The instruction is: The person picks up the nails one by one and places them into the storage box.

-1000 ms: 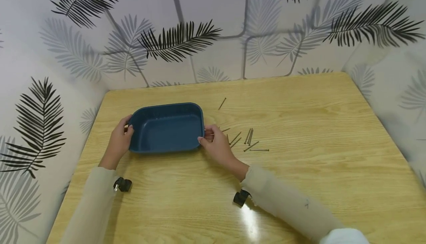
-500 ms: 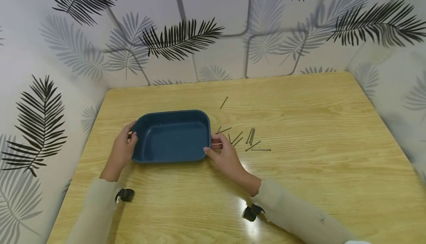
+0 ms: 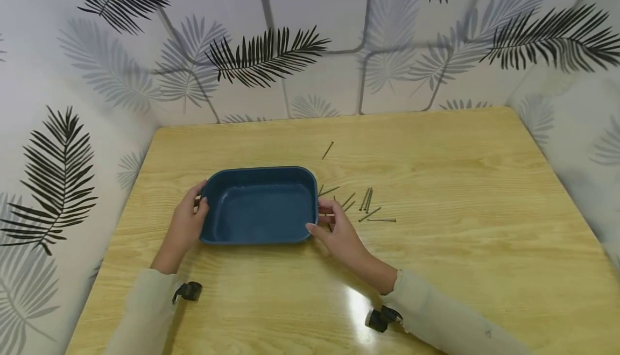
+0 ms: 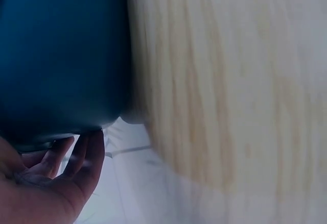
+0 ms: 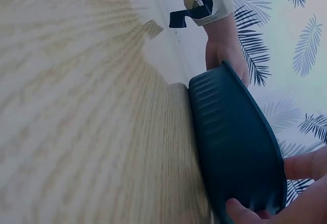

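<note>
Long pale-beige sleeves (image 3: 147,309) are being worn. A blocky black camera (image 3: 193,291) is being carried at each cuff (image 3: 154,279). On the right sleeve (image 3: 448,312), a faint dark mark (image 3: 488,334) is being shown.

Dark-blue, rounded-rectangular tray (image 3: 266,215) between my left hand (image 3: 186,223) and my right hand (image 3: 343,241), left of centre at the yellow wood-grain table (image 3: 460,183); slender metal nails (image 3: 370,214) lie rightward, one farther back; white leaf-patterned wall (image 3: 310,91) behind.

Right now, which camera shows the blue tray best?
The head view: it looks into the blue tray, showing its floor and nearly all its rim. The left wrist view catches only part of its outside, cropped by the frame; the right wrist view shows its outer wall, not its floor.
</note>
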Motion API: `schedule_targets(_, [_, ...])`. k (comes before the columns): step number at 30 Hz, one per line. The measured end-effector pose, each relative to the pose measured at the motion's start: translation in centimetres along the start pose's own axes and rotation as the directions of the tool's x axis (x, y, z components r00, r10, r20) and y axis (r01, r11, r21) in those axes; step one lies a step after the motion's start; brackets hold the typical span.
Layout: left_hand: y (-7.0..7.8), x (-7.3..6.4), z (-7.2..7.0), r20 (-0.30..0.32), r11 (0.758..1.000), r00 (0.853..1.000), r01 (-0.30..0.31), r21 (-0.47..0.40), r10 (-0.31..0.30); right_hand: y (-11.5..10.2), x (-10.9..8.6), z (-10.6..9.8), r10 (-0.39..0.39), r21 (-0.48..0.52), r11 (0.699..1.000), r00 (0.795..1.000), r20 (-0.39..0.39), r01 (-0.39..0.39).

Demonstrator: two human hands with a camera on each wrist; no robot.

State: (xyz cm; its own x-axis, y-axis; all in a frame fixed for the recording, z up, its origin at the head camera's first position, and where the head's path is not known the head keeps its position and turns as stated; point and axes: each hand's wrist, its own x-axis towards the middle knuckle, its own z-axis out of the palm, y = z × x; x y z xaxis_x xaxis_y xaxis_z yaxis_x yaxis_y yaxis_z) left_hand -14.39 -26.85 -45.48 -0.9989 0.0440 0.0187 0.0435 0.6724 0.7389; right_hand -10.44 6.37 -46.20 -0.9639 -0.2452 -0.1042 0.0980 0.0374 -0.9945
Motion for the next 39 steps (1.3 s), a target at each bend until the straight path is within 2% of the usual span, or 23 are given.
schedule_targets(6, [0.9, -0.4, 0.8, -0.001, 1.000, 1.000, 0.016, 0.000, -0.016, 0.2, -0.8, -1.0, 0.000, -0.028, 1.000, 1.000, 0.004, 0.000])
schedule_targets(10, [1.5, -0.6, 1.4, -0.008, 1.000, 1.000, 0.005, -0.014, -0.006, 0.2, -1.3, -1.6, -0.011, -0.045, 0.999, 1.000, -0.005, 0.011])
schedule_targets(20, [2.2, -0.8, 2.6, 0.004, 1.000, 1.000, 0.017, 0.001, -0.017, 0.4, -1.9, -3.0, 0.012, -0.035, 0.999, 1.000, 0.008, -0.012])
schedule_targets(24, [2.6, -0.9, 2.9, 0.013, 1.000, 1.000, 0.014, -0.018, -0.013, 0.3, -2.1, -3.4, 0.018, -0.049, 0.999, 1.000, -0.003, -0.018])
schedule_targets(32, [2.7, -1.0, 2.9, 0.011, 0.997, 0.998, 0.064, -0.042, -0.064, 0.1, -2.1, -3.6, -0.013, -0.040, 0.999, 1.000, 0.013, 0.013])
schedule_targets(36, [2.7, -1.0, 2.7, 0.015, 0.995, 0.995, 0.102, -0.002, -0.102, 0.2, -2.0, -3.5, -0.010, -0.024, 1.000, 1.000, 0.023, 0.011])
schedule_targets(39, [2.7, -1.0, 2.5, 0.018, 0.994, 0.995, 0.092, 0.060, -0.094, 0.3, -1.9, -3.5, -0.010, -0.027, 1.000, 1.000, 0.027, 0.010])
